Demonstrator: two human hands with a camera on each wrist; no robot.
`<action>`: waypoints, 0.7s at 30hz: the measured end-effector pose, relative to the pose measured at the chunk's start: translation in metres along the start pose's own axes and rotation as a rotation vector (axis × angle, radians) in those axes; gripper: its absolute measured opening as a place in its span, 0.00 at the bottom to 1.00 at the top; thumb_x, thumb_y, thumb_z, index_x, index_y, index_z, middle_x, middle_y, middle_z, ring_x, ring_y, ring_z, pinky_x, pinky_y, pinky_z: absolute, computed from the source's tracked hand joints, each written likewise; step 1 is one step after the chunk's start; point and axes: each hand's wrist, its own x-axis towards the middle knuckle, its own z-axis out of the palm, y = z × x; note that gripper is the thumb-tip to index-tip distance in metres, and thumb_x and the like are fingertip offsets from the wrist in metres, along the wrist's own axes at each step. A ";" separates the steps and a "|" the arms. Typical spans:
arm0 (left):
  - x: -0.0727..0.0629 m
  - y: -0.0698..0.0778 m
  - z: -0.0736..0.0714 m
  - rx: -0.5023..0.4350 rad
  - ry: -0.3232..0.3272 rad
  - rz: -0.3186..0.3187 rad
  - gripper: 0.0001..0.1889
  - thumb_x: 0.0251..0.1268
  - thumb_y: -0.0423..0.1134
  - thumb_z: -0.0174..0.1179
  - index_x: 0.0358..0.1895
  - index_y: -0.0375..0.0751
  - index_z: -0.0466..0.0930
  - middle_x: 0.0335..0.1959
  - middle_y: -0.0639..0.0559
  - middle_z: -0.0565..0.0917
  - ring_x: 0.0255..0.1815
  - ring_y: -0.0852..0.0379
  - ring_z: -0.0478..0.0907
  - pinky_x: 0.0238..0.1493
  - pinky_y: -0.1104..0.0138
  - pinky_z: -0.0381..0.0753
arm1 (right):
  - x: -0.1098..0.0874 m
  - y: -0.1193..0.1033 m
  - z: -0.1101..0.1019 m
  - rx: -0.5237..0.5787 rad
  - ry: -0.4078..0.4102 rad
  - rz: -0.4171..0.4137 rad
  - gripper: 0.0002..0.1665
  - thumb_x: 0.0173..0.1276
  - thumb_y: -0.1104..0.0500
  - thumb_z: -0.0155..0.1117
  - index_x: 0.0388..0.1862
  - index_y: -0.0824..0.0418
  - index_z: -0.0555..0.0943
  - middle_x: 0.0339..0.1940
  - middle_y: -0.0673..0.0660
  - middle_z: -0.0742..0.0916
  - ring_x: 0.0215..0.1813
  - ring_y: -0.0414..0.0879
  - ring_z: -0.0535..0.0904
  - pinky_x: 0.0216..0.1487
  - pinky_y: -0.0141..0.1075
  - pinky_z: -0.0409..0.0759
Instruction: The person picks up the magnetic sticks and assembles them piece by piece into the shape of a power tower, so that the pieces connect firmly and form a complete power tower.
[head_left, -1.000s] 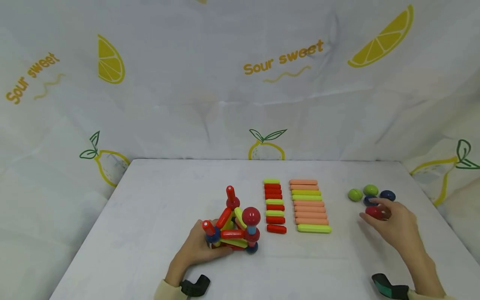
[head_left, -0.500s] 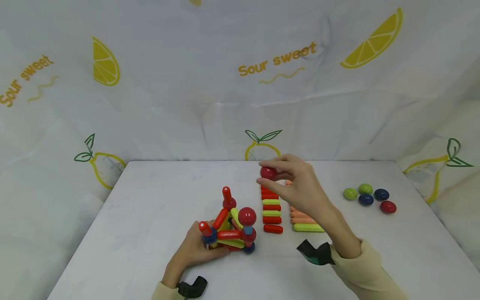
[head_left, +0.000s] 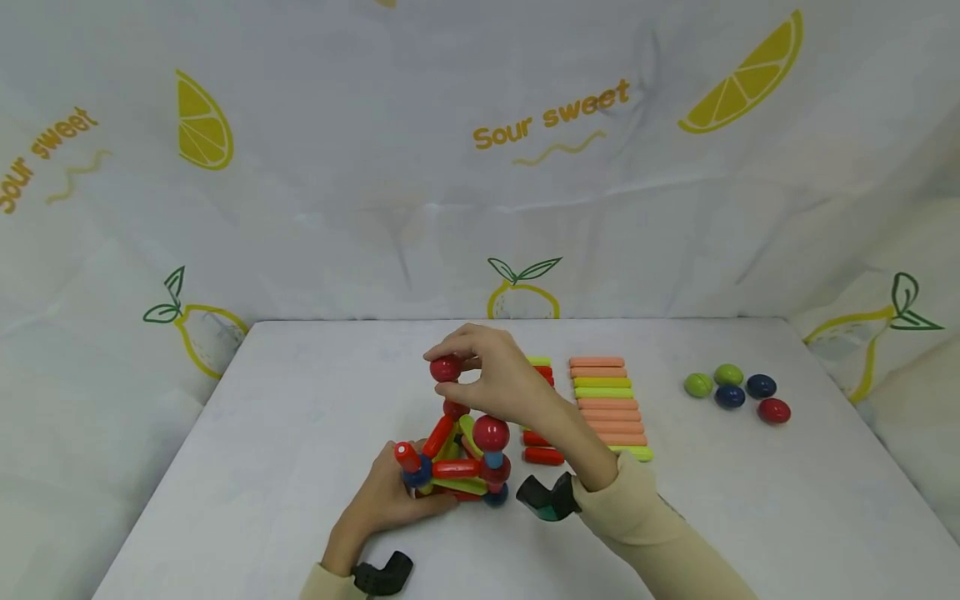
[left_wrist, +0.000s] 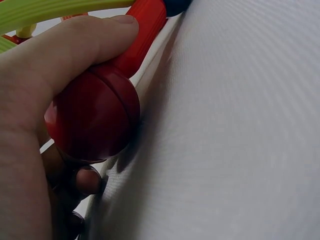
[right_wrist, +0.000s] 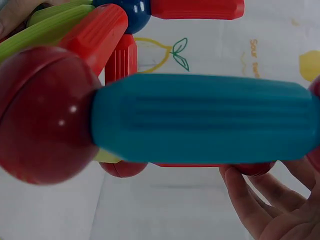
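A structure of coloured rods and balls point(head_left: 456, 469) stands on the table, left of centre. My left hand point(head_left: 386, 496) grips its lower left side; in the left wrist view the thumb point(left_wrist: 85, 42) lies along a red rod point(left_wrist: 142, 35) and a dark red ball point(left_wrist: 95, 115). My right hand point(head_left: 498, 375) pinches a red ball point(head_left: 446, 368) between thumb and fingers, right at the top of the upright red rod at the back corner. Close in the right wrist view, a blue rod point(right_wrist: 205, 120) joins a red ball point(right_wrist: 45, 115). Another upright red rod point(head_left: 407, 455) has a bare top.
Right of the structure lies a column of short red and yellow-green rods point(head_left: 543, 456), partly hidden by my right arm. Beside it are longer peach and yellow-green rods point(head_left: 609, 415). Several loose green, blue and red balls point(head_left: 730, 396) sit at the right.
My right hand has lifted a red ball from the group at the right and carried it left to the back corner of the structure. The left hand keeps its grip in place.
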 end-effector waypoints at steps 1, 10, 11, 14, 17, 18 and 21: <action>0.000 0.000 0.000 0.001 0.001 -0.001 0.22 0.52 0.51 0.79 0.50 0.58 0.83 0.37 0.66 0.90 0.37 0.71 0.85 0.40 0.70 0.85 | 0.000 0.000 -0.001 -0.009 -0.010 0.002 0.20 0.63 0.66 0.74 0.54 0.64 0.86 0.50 0.58 0.88 0.50 0.48 0.84 0.56 0.41 0.87; 0.000 -0.001 0.000 -0.020 -0.004 -0.008 0.22 0.52 0.49 0.79 0.51 0.58 0.82 0.39 0.65 0.90 0.38 0.70 0.86 0.40 0.70 0.86 | -0.019 0.014 -0.036 -0.053 0.106 0.044 0.18 0.65 0.59 0.74 0.53 0.59 0.87 0.54 0.57 0.87 0.58 0.54 0.83 0.58 0.49 0.86; 0.000 -0.001 0.000 -0.023 -0.006 -0.010 0.23 0.52 0.49 0.79 0.52 0.59 0.82 0.40 0.65 0.90 0.39 0.70 0.86 0.41 0.70 0.86 | -0.025 0.020 -0.044 -0.078 0.140 0.066 0.18 0.65 0.60 0.74 0.54 0.60 0.87 0.55 0.58 0.87 0.58 0.56 0.83 0.58 0.51 0.85; 0.000 -0.001 0.000 -0.013 -0.007 0.002 0.24 0.53 0.50 0.79 0.54 0.60 0.81 0.42 0.65 0.90 0.41 0.70 0.86 0.43 0.70 0.86 | -0.048 0.045 -0.073 -0.192 0.257 0.140 0.17 0.67 0.62 0.71 0.55 0.63 0.86 0.56 0.63 0.86 0.58 0.61 0.82 0.58 0.58 0.83; 0.001 0.001 0.000 -0.004 -0.003 0.010 0.24 0.53 0.50 0.78 0.54 0.59 0.81 0.42 0.65 0.91 0.41 0.70 0.86 0.43 0.70 0.86 | -0.077 0.076 -0.104 -0.331 0.377 0.238 0.18 0.69 0.62 0.68 0.56 0.67 0.85 0.58 0.70 0.83 0.59 0.68 0.79 0.58 0.65 0.80; 0.001 0.001 0.000 -0.001 -0.001 0.015 0.23 0.53 0.50 0.78 0.53 0.58 0.82 0.42 0.64 0.91 0.41 0.70 0.86 0.42 0.70 0.86 | -0.088 0.088 -0.113 -0.364 0.409 0.275 0.18 0.70 0.62 0.67 0.56 0.68 0.84 0.59 0.72 0.82 0.60 0.70 0.77 0.58 0.67 0.79; 0.001 0.002 0.000 -0.002 0.001 0.015 0.22 0.53 0.49 0.78 0.52 0.57 0.82 0.41 0.63 0.91 0.40 0.70 0.86 0.42 0.70 0.86 | -0.121 0.126 -0.138 -0.464 0.471 0.398 0.21 0.71 0.62 0.64 0.59 0.72 0.81 0.60 0.78 0.80 0.60 0.75 0.74 0.57 0.71 0.74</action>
